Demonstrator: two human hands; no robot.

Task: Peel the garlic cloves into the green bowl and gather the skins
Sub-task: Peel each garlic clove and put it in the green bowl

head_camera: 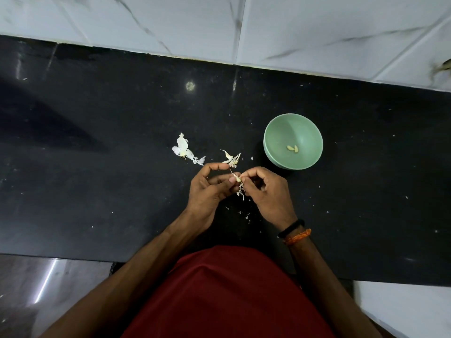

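Black stone counter (pixel 97 167) spans the frame as a wide band running left to right; white marbled wall tiles (pixel 317 28) fill the upper part. Lower centre: the person's red shirt (pixel 231 293), with both forearms reaching up toward mid-frame.

Green bowl (pixel 293 141) stands on the counter right of centre, upright, just above and to the right of the hands, not touching them. Inside it, two peeled cloves (pixel 292 148) lie side by side near the lower right of the bowl floor.

Left hand (pixel 210 189) sits at centre frame, fingers curled, thumb and fingertips pinching a small garlic clove (pixel 236 178). Right hand (pixel 266 191) is just beside it, fingers also curled, fingertips meeting the same clove from the right. A strip of papery skin (pixel 241 191) hangs down between the two hands; which hand grips it cannot be told. Right wrist carries a black band (pixel 291 228) and an orange thread (pixel 298 236).

Larger skin pile (pixel 185 151) lies left of centre, apart from the bowl. A smaller skin cluster (pixel 231 158) lies just above the hands. Fine skin flecks (pixel 246 215) are scattered on the counter below the hands and further out.
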